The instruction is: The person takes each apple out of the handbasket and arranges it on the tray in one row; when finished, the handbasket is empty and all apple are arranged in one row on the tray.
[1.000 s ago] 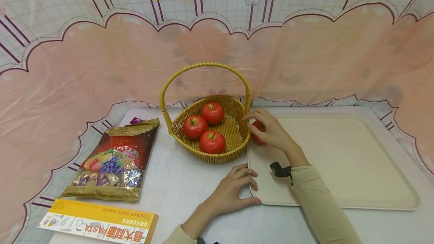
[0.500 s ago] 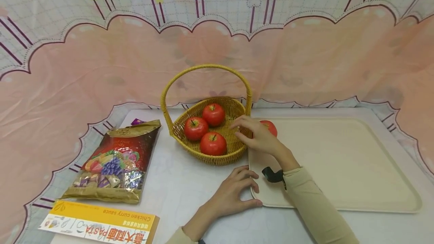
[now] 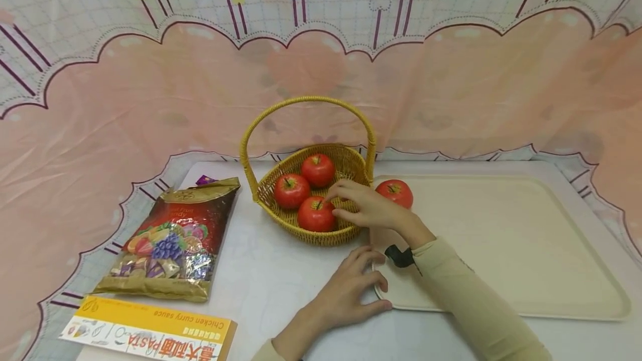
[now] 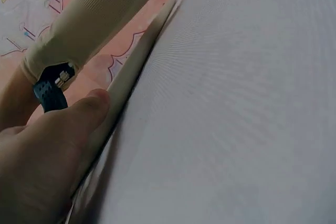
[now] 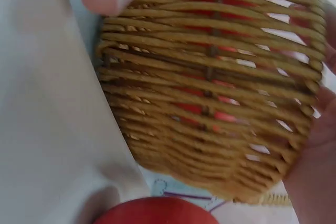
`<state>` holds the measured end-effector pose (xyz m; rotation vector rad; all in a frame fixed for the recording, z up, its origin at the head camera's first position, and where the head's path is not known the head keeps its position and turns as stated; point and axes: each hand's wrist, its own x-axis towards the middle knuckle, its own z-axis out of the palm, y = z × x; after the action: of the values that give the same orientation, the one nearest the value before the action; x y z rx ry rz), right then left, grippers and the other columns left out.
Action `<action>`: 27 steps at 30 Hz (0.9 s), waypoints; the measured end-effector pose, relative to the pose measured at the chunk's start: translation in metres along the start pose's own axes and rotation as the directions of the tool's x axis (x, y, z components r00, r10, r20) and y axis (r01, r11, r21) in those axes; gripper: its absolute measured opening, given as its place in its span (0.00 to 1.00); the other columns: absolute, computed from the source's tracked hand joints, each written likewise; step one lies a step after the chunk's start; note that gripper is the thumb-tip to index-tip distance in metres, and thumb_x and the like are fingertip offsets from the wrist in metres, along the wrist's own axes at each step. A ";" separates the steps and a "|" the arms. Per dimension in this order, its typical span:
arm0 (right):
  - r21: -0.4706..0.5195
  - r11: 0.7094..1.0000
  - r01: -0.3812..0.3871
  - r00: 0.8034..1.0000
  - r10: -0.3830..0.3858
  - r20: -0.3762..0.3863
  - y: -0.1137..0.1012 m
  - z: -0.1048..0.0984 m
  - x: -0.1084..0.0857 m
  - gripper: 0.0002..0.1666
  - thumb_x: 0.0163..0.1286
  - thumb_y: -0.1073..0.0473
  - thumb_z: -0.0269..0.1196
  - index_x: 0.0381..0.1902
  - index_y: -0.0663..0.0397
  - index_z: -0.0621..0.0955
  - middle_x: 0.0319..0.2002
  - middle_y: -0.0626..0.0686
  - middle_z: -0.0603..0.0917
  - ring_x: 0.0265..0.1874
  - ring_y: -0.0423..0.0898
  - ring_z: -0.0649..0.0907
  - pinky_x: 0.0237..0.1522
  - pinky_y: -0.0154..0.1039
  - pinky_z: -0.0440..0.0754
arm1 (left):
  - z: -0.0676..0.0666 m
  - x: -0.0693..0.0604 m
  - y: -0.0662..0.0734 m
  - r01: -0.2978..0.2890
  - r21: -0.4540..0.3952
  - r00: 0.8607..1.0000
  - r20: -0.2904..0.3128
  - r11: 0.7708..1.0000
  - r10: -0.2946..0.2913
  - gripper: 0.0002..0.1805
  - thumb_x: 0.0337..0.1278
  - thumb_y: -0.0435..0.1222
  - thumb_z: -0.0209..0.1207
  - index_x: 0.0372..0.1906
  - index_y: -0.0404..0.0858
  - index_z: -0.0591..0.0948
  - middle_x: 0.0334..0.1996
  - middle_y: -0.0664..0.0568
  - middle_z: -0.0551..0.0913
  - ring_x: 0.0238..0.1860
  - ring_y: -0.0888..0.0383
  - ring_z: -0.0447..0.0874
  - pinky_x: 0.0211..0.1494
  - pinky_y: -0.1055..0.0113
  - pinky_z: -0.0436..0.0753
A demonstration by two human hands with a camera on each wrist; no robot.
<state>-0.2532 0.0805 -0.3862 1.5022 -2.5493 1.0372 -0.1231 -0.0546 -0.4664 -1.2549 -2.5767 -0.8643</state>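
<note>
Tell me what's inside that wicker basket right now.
Three red apples show inside the wicker basket. The right hand hides part of the basket's right side, so whatever lies beneath that hand can't be seen.

- Right hand (image 3: 368,205): back up, fingers bent, pointing to the person's left; right thumb (image 3: 345,215) on the near side of its fingers, gap between tips.
- Right wrist (image 3: 420,232): bare, behind those fingers; sleeved right forearm (image 3: 476,299) slants back toward the body, rightward.
- Left hand (image 3: 346,288): nearer the body than the right fingers; fingers curved, left thumb (image 3: 375,308) stretched, well apart from them.
- Left forearm (image 3: 296,330): trails back from its fingers, leftward, bare to the cuff.
</note>
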 end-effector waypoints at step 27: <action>-0.114 0.993 0.028 0.955 0.007 0.297 -0.016 0.001 0.037 0.24 0.65 0.52 0.61 0.58 0.45 0.74 0.59 0.47 0.71 0.59 0.43 0.71 0.64 0.43 0.69 | 0.001 0.003 0.012 -0.220 0.132 0.975 0.001 0.967 0.222 0.04 0.57 0.42 0.59 0.36 0.54 0.83 0.32 0.68 0.78 0.42 0.69 0.74 0.62 0.76 0.67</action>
<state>-0.2602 0.0463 -0.3665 1.7560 -2.7323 0.6894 -0.1157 -0.0462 -0.4614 -1.4551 -2.3794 -0.6474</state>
